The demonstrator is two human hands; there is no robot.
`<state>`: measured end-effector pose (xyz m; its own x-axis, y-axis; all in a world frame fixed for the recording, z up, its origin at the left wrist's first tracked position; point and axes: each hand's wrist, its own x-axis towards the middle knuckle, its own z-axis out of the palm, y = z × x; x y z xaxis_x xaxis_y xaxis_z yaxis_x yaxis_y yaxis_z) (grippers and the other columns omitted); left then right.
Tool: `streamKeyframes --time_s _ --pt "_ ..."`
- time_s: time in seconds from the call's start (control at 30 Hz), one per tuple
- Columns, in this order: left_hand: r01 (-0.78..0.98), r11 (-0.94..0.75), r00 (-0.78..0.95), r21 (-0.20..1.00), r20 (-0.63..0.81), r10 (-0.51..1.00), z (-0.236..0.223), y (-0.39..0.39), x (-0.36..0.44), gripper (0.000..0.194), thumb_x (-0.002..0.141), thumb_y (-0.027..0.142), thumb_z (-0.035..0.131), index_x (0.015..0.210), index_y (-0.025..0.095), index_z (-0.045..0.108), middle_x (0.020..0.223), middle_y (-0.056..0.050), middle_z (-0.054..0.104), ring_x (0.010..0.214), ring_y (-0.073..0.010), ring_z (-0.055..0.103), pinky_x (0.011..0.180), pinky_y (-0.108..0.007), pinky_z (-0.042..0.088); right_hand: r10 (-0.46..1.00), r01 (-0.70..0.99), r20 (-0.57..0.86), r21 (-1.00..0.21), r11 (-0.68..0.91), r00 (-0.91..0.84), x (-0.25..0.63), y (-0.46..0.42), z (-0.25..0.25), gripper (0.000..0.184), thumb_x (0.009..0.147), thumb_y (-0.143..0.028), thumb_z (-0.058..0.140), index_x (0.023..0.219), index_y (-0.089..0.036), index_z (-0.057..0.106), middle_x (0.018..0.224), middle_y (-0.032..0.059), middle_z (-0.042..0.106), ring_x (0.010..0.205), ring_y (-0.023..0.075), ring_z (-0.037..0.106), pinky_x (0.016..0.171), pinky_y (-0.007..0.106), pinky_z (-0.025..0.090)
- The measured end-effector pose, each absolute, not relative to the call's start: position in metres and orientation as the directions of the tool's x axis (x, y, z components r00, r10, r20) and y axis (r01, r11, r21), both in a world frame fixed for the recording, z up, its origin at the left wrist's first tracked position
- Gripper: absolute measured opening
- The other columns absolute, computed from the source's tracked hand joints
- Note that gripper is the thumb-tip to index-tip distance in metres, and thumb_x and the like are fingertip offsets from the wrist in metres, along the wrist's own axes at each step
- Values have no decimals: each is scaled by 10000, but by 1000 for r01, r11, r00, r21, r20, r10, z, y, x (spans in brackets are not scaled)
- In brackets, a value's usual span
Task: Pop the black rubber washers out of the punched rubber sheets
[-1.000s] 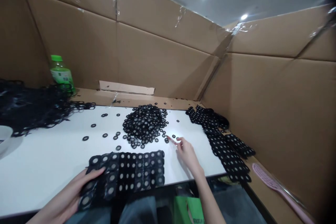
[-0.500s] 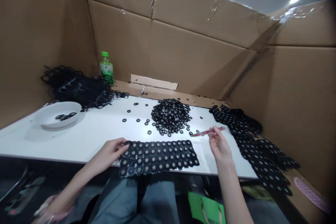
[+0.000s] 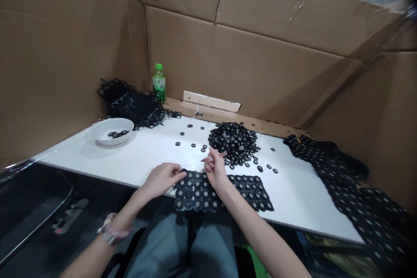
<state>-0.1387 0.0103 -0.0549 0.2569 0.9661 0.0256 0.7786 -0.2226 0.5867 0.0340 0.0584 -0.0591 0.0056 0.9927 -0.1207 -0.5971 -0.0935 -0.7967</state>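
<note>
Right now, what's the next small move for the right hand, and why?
I'd probably bring the slim tool down to the left end of the black sheet. The right hand holds it with the tip pointing left, seen just past the sheet's far edge, and the left hand is at that end's far corner, so it could steady the sheet.

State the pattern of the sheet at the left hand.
Black sheet with rows of grey dots; head view.

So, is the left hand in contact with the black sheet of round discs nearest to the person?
Touching. The head view shows the left hand at the sheet's far left corner, its thumb over the edge of the black sheet.
</note>
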Motion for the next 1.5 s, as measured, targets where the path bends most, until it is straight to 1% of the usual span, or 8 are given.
streamKeyframes --time_s 0.1,0.23,0.3,0.47,0.7,0.87,1.33,1.5 --pt "798 -196 202 569 52 978 -56 9 -136 310 805 405 441 611 183 536 562 22 524 571 -140 478 533 -219 244 996 -553 -84 -830 -71 -2 29 56 -69 382 609 -336 731 612 -196 375 405 -127 363 283 6 271 273 107 162" --pt "764 -183 183 618 64 981 -56 8 -138 311 792 411 457 629 180 587 557 17 531 567 -137 471 533 -217 260 993 -380 -14 -923 -57 -114 29 53 -72 312 684 -446 645 715 -161 522 498 -6 591 381 83 518 290 132 292" --pt "752 -183 175 634 76 982 -57 7 -139 303 787 408 467 653 178 611 559 16 535 570 -135 467 535 -216 266 991 -327 32 -945 -11 -127 29 52 -72 300 685 -438 642 738 -166 529 548 4 624 420 88 541 320 139 339" --pt "732 -169 158 660 77 985 -60 5 -141 277 788 399 480 694 184 628 556 26 530 565 -127 456 539 -215 266 990 -292 74 -956 36 -122 29 49 -72 308 620 -314 711 642 -201 425 436 -94 505 327 33 366 291 116 220" --pt "707 -173 143 686 100 985 -60 1 -140 270 800 376 468 676 178 604 538 36 486 548 -114 431 528 -213 257 965 -205 107 -977 58 -238 30 45 -71 229 697 -358 645 670 -195 486 530 -26 617 453 95 548 401 166 391" --pt "690 -181 157 700 100 983 -63 3 -142 288 798 389 465 661 170 592 533 38 483 529 -110 416 516 -215 259 954 -61 140 -990 128 -265 31 44 -74 264 677 -242 638 552 -206 408 424 -59 537 356 81 447 372 181 320" --pt "661 -168 165 732 76 983 -68 6 -143 308 812 420 453 690 170 587 559 36 509 545 -112 442 547 -209 312 929 70 149 -981 183 -337 29 42 -72 220 688 -192 569 543 -210 405 459 -43 541 412 111 489 426 210 338" --pt "604 -184 185 776 88 979 -73 7 -145 294 810 403 463 694 161 583 551 37 494 536 -105 427 543 -205 323 898 246 297 -890 384 -326 26 37 -71 237 682 -182 546 506 -201 388 463 -61 436 443 93 408 465 212 310"
